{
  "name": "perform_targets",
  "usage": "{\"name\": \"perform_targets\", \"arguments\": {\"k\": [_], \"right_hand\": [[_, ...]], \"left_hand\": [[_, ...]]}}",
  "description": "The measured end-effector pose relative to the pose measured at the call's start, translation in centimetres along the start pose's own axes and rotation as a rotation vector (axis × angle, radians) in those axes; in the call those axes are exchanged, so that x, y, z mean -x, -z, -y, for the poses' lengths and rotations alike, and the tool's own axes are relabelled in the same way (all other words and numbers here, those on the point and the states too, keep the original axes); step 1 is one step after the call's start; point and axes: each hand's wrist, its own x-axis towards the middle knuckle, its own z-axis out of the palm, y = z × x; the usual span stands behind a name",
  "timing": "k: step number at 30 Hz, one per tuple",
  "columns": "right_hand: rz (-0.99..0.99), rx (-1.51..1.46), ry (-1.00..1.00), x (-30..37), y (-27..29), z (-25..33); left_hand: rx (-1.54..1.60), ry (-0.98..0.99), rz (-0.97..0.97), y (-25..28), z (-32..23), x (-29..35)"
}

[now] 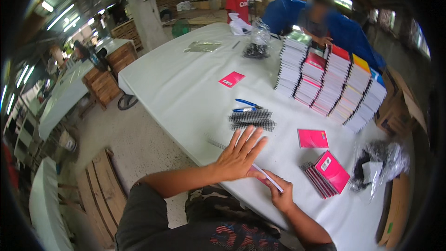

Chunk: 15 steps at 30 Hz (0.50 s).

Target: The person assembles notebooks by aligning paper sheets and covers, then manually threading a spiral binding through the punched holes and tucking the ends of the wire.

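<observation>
My right hand (pixel 282 192) is closed around the near end of a thin notebook (pixel 268 176), held on edge with its white page edges up and a bit of pink showing. Over its far end stretches my left hand (pixel 238 157), fingers straight and spread, the palm side hidden. A loose wire coil (pixel 216 144) pokes out beyond the left hand; whether it is joined to the notebook I cannot tell. Just past my fingertips lies a pile of black binding coils (pixel 253 120), with blue-handled pliers (pixel 249 104) behind it. Right of my hands sits a stack of pink spiral notebooks (pixel 332 173).
Single pink notebooks lie on the white-covered table (pixel 181 88). Tall stacks of spiral-bound notebooks (pixel 325 81) rise at the far right, a person (pixel 316 23) behind them. Clear plastic bags (pixel 378 165) with black contents lie at the right and back. A wooden bench (pixel 100 190) stands left.
</observation>
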Motion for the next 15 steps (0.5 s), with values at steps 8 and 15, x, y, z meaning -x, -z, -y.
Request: {"name": "perform_targets", "arguments": {"k": [8, 15], "right_hand": [[0.085, -0.037, 0.079, 1.3, -0.7, 1.1], [0.050, -0.026, 0.121, 1.5, -0.8, 0.8]], "left_hand": [[-0.238, -0.133, -0.484, -4.5, -1.4, 4.0], [0.252, -0.277, -0.256, -9.0, -4.6, 9.2]]}}
